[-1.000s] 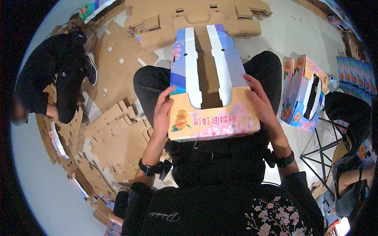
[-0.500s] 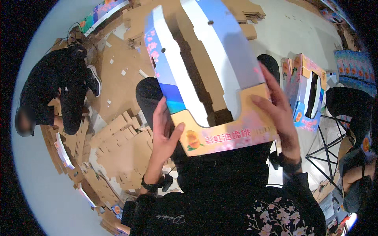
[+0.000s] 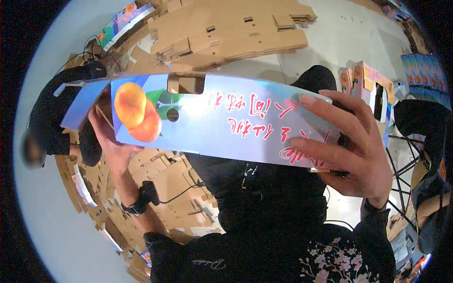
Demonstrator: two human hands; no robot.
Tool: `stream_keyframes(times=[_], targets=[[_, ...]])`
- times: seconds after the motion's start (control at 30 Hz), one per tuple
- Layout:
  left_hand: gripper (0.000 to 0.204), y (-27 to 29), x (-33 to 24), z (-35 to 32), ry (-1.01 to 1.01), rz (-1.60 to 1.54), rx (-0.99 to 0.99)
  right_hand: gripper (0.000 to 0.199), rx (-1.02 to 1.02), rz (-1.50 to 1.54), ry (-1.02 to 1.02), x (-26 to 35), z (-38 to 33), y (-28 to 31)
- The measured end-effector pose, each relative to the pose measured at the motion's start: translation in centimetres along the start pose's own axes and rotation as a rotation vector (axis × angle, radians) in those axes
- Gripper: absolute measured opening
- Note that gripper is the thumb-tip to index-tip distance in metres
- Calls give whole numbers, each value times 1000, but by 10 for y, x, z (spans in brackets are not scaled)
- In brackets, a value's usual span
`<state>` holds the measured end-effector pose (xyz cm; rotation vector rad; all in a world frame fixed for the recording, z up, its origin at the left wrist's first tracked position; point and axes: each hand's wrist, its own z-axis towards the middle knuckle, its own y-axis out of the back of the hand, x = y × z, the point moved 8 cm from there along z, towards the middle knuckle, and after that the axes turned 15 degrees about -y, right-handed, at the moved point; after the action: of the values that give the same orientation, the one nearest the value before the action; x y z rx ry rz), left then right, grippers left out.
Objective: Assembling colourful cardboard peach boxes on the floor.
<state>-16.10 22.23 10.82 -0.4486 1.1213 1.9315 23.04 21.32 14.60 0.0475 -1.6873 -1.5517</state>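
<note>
Printed fruit carton (image 3: 212, 125) held aloft: left hand (image 3: 111, 141) clamped on one end, right hand (image 3: 349, 146) on other. Risk: one-sided squeeze may crease panel.

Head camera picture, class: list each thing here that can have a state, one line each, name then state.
printed fruit carton: held up sideways, blue printed panel facing the camera, not lying on the floor
left hand: gripping the carton's left end from behind
right hand: fingers spread over the carton's right end
flat brown cardboard blanks: unfolded, stacked on the floor
assembled printed box: folded up, standing at right
</note>
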Motion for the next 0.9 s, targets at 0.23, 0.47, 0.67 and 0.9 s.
stream_keyframes(times=[0.23,0.47,0.67,0.9], targets=[[102,-18,-8,-46,270,-486,281,68,96,35,49,1,12,-8],[70,-38,1,-51,594,-826,-167,82,37,-3,-52,-13,19,-3],[41,-41,4,8,443,-1312,-446,43,-721,95,-111,-27,-15,25],[47,-63,-48,63,193,-1884,-271,52,56,1364,-643,-42,2,-103]])
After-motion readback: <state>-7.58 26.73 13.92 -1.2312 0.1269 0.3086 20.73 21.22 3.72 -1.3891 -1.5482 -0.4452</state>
